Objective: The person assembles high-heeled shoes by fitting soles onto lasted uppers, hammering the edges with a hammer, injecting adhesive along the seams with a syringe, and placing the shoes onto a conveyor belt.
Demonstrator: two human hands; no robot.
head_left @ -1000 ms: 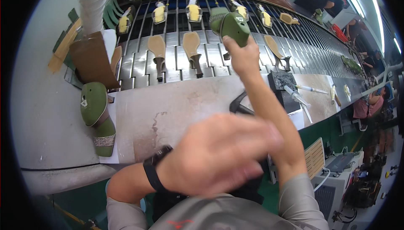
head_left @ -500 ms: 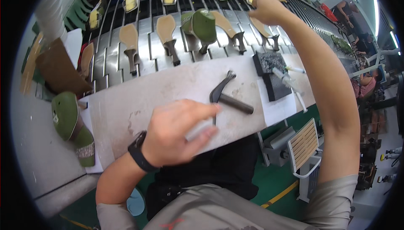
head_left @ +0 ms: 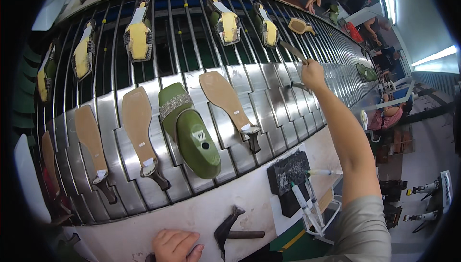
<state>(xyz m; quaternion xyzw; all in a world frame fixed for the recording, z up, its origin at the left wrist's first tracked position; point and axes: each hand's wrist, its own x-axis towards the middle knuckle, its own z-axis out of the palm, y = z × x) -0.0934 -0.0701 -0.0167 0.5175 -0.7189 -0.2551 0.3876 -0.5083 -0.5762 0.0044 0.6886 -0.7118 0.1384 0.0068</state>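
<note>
My right hand (head_left: 313, 76) reaches out over the conveyor, closed around a tan shoe sole (head_left: 294, 52) with a dark heel (head_left: 301, 87). The sole is tilted, so mostly its edge shows. Just left of its tip lies an upturned shoe upper (head_left: 270, 32) with a yellow bottom. At the lower edge my left hand (head_left: 175, 246) is over the bench, empty, its fingers loosely bent and the thumb apart. To its right lies a hammer (head_left: 246, 234) with a dark head. A green shoe on its last (head_left: 189, 130) lies on the metal slats between heeled soles (head_left: 137, 127).
More upturned uppers (head_left: 139, 36) lie on the conveyor's rollers. Syringes (head_left: 307, 204) lean on a black block (head_left: 288, 178) at the bench's right. Another tan sole (head_left: 300, 26) lies farther along. Across the line hangs another person's hand (head_left: 313, 2); more people work at far right.
My right hand has taken the heeled sole off the slats and tilted it on edge. My view has shifted forward over the conveyor. The left hand now sits low in the picture.
</note>
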